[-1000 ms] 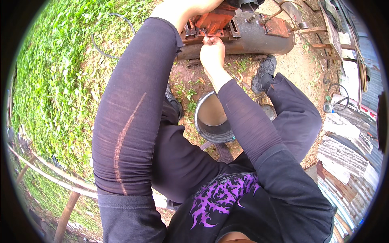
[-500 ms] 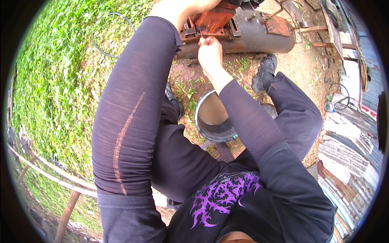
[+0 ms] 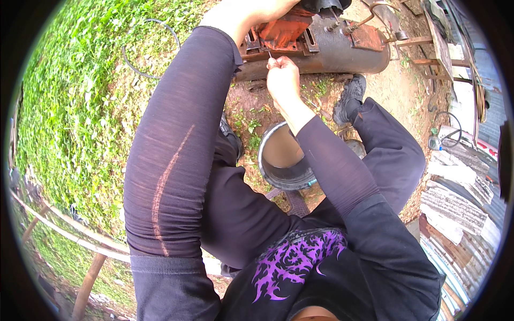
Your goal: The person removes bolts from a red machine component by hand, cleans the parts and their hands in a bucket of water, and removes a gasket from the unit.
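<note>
A rusty, dark metal tank (image 3: 353,60) lies on the ground at the top of the view. An orange-red metal part (image 3: 284,33) sits on a slotted bracket (image 3: 309,40) above it. My right hand (image 3: 284,80) is closed in a pinch in front of the tank, holding a thin metal rod (image 3: 270,55) that points up toward the bracket. Whether the rod touches anything is too small to tell. My left hand (image 3: 262,9) reaches over to the orange-red part, with its fingers cut off by the top edge. Beside them is a black part (image 3: 321,6).
A dark bucket (image 3: 289,182) of murky brown liquid stands between my legs, under my right forearm. A black hose (image 3: 128,61) curves over the grass at left. Metal pipes (image 3: 369,18) rise from the tank. Corrugated sheets (image 3: 455,206) lie at right.
My right hand has drawn back slightly from the bracket, down and to the right, with the thin rod still in its pinch. My left arm has shifted a little to the right.
</note>
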`<control>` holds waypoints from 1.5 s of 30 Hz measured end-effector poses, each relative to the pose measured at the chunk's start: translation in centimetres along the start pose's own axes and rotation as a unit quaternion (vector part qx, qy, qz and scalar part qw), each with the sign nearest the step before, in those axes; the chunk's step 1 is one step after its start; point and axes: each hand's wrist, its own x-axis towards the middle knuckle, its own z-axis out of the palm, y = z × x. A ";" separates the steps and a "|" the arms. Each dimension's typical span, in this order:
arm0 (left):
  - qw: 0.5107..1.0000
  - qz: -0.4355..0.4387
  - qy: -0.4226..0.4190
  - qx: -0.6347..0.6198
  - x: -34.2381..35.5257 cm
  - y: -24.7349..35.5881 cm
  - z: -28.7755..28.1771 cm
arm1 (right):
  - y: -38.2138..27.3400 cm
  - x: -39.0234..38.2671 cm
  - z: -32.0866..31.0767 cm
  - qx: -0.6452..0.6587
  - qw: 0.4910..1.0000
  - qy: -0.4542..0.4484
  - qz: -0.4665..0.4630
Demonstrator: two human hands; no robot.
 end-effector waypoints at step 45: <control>0.996 -0.042 -0.036 -0.074 0.2 0.3 -0.9 | 0.3 0.9 1.2 0.063 0.998 0.001 -0.023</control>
